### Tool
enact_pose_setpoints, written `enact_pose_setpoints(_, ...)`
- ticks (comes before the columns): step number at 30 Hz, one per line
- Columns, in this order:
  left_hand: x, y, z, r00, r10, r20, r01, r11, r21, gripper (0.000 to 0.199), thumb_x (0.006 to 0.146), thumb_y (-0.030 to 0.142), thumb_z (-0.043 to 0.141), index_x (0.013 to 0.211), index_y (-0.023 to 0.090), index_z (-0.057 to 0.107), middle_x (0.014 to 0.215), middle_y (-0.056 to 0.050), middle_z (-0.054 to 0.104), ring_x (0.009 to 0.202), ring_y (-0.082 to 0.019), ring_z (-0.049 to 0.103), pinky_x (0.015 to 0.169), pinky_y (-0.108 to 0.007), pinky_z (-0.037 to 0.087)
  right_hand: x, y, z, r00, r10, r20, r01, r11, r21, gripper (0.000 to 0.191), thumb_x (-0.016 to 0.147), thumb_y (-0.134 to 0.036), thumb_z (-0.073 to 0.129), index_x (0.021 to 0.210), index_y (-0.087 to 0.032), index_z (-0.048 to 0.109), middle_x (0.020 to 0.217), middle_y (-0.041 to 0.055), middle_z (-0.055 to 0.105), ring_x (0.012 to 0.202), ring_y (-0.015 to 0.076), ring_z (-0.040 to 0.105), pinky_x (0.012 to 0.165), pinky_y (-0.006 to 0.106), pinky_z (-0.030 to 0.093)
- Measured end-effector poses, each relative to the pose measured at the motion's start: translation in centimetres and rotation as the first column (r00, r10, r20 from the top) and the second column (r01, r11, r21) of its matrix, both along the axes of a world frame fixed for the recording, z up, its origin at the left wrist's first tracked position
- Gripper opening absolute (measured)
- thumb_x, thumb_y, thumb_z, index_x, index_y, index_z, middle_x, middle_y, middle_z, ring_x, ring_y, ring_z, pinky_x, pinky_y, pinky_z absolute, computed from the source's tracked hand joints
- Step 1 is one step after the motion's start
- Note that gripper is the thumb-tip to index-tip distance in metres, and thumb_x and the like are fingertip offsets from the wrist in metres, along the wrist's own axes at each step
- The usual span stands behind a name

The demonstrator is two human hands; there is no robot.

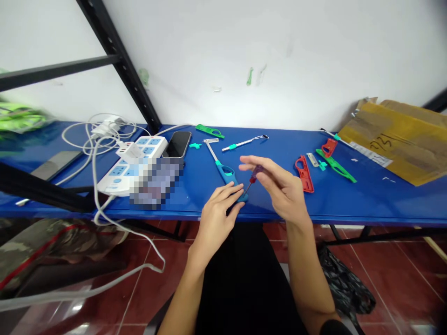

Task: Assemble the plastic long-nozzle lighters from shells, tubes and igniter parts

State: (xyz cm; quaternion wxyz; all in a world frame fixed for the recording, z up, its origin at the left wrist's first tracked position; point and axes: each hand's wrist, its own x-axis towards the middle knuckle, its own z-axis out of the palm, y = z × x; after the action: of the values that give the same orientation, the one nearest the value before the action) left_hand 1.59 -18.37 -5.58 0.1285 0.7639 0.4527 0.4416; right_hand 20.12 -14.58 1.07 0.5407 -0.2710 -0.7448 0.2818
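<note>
Head view: a blue plastic long-necked lighter with a looped trigger guard [233, 178] is lying near the front edge of the glossy blue tabletop [195, 186], its neck pointing far and left. The left hand [220, 207] is holding down the lighter's near end; the right hand [283, 188] is gripping a slim screwdriver with a dark red translucent handle [256, 174], its shaft slanting down to the left. The step in hand appears to be working the screwdriver tip at the casing; the next move probably calls for steady bracing from the left and controlled pressure from the right. The left fingers are hiding part of the casing, and the tip's exact contact is proving too fine to judge. Pixelation is masking a flat object [157, 184] at left; the right picture edge is cutting off a brown cardboard box [401, 139].
</note>
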Motion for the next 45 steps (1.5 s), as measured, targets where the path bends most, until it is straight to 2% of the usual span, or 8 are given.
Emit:
enact_pose_setpoints(6, -0.1, 0.1, -0.2, 1.0, -0.007, 0.0, 0.007, 1.0, 0.005, 0.033, 0.104, 0.022, 0.074, 0.136, 0.027, 0.08, 0.14, -0.007, 0.079, 0.14, -0.03, 0.069, 0.118, -0.055, 0.06, -0.6, 0.4, 0.0, 0.969, -0.248, -0.016, 0.248, 0.963, 0.108, 0.021, 0.101, -0.032, 0.082, 0.121, -0.033, 0.082, 0.1, 0.0018, 0.073, 0.095, 0.0195, 0.072, 0.096, 0.04, 0.064)
enact_pose_setpoints(12, -0.1, 0.1, -0.1, 1.0, -0.006, 0.001, 0.006, 1.0, 0.025, 0.032, 0.104, 0.021, 0.075, 0.135, 0.025, 0.08, 0.138, -0.006, 0.08, 0.138, -0.029, 0.07, 0.117, -0.052, 0.061, 0.4, 0.0, 1.4, 0.99, 0.094, 0.102, -0.097, 0.995, 0.027, 0.033, 0.116, -0.025, 0.053, 0.14, -0.028, 0.075, 0.132, 0.0081, 0.076, 0.115, 0.0202, 0.075, 0.102, 0.038, 0.062)
enact_pose_setpoints(18, -0.1, 0.1, -0.1, 1.0, -0.006, 0.006, 0.006, 1.0, 0.026, 0.031, 0.104, 0.02, 0.075, 0.134, 0.025, 0.08, 0.138, -0.006, 0.08, 0.138, -0.029, 0.07, 0.116, -0.053, 0.061, -0.7, 0.6, 0.6, 0.975, -0.222, 0.017, 0.217, 0.965, 0.149, 0.019, 0.106, -0.03, 0.074, 0.122, -0.034, 0.084, 0.103, 0.0021, 0.075, 0.098, 0.0191, 0.073, 0.096, 0.038, 0.064)
enact_pose_setpoints(23, -0.1, 0.1, -0.1, 1.0, -0.011, 0.009, 0.011, 0.999, 0.033, 0.031, 0.105, 0.021, 0.074, 0.134, 0.025, 0.08, 0.138, -0.006, 0.08, 0.138, -0.029, 0.07, 0.116, -0.053, 0.062, 0.0, 0.4, 0.8, 0.996, 0.032, 0.082, -0.035, 0.999, 0.034, 0.034, 0.115, -0.028, 0.055, 0.142, -0.03, 0.076, 0.128, 0.0077, 0.08, 0.116, 0.0214, 0.077, 0.097, 0.038, 0.066)
enact_pose_setpoints(27, 0.0, 0.0, 0.0, 1.0, -0.007, 0.019, 0.007, 1.0, 0.018, 0.03, 0.104, 0.022, 0.074, 0.133, 0.026, 0.081, 0.136, -0.007, 0.081, 0.137, -0.029, 0.071, 0.116, -0.053, 0.062, 0.6, 0.0, 1.3, 0.998, 0.059, 0.02, -0.059, 0.998, 0.013, 0.027, 0.11, -0.025, 0.067, 0.132, -0.029, 0.082, 0.113, 0.0046, 0.084, 0.1, 0.0185, 0.08, 0.091, 0.034, 0.066)
enact_pose_setpoints(37, -0.2, 0.5, -0.1, 0.998, -0.039, 0.043, 0.039, 0.999, -0.01, 0.029, 0.104, 0.02, 0.074, 0.131, 0.024, 0.082, 0.134, -0.008, 0.082, 0.139, -0.03, 0.07, 0.115, -0.055, 0.062, -1.8, -0.9, 1.0, 0.961, -0.269, -0.071, 0.265, 0.963, -0.056, 0.016, 0.097, -0.023, 0.082, 0.111, -0.03, 0.087, 0.098, 0.0, 0.083, 0.086, 0.0172, 0.076, 0.085, 0.034, 0.064)
enact_pose_setpoints(42, -0.7, 0.7, -0.1, 0.996, -0.093, -0.001, 0.093, 0.995, 0.022, 0.027, 0.104, 0.027, 0.075, 0.13, 0.024, 0.082, 0.138, -0.008, 0.08, 0.138, -0.029, 0.069, 0.115, -0.053, 0.062, 1.5, 1.1, 0.2, 0.863, -0.479, -0.161, 0.482, 0.876, -0.021, 0.026, 0.105, -0.036, 0.072, 0.127, -0.029, 0.083, 0.11, 0.0036, 0.084, 0.088, 0.0191, 0.078, 0.088, 0.039, 0.066)
enact_pose_setpoints(45, -0.9, 0.4, 0.4, 0.987, -0.147, -0.068, 0.146, 0.989, -0.019, 0.046, 0.104, 0.033, 0.076, 0.149, 0.028, 0.071, 0.156, -0.009, 0.069, 0.151, -0.029, 0.061, 0.123, -0.053, 0.056, 4.2, 4.8, -0.2, 0.828, -0.556, 0.072, 0.551, 0.831, 0.081, 0.033, 0.109, -0.036, 0.062, 0.133, -0.023, 0.081, 0.11, 0.0081, 0.085, 0.092, 0.0224, 0.079, 0.091, 0.042, 0.064)
